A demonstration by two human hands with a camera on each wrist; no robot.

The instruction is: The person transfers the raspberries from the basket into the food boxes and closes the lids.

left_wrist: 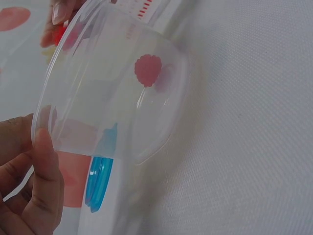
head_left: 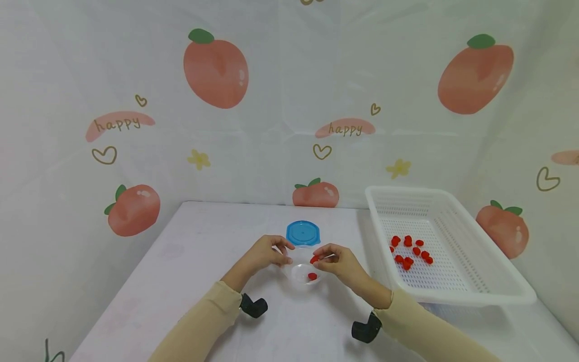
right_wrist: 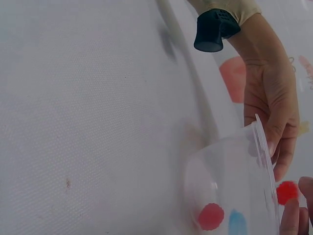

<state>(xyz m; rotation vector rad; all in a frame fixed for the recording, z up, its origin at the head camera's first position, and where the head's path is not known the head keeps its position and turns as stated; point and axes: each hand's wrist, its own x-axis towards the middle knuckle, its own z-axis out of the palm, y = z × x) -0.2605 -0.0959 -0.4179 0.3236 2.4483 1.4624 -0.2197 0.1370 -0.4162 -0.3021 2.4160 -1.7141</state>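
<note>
A clear plastic tub (head_left: 300, 274) stands on the table with a red raspberry (head_left: 312, 276) inside on its bottom. My left hand (head_left: 270, 250) pinches the rim of the tub at its left side; the left wrist view shows thumb and finger at that rim. Between the fingertips of my right hand (head_left: 338, 262) is another red raspberry (head_left: 314, 259), held at the right side of the tub's opening. In the left wrist view the raspberry in the tub (left_wrist: 147, 70) shows through the clear wall.
A blue lid (head_left: 303, 233) lies on the table just behind the tub. To the right stands a white slotted plastic basket (head_left: 479, 297) with several raspberries (head_left: 416, 251) on its floor. A white printed curtain (head_left: 276, 100) hangs behind the table (head_left: 199, 241).
</note>
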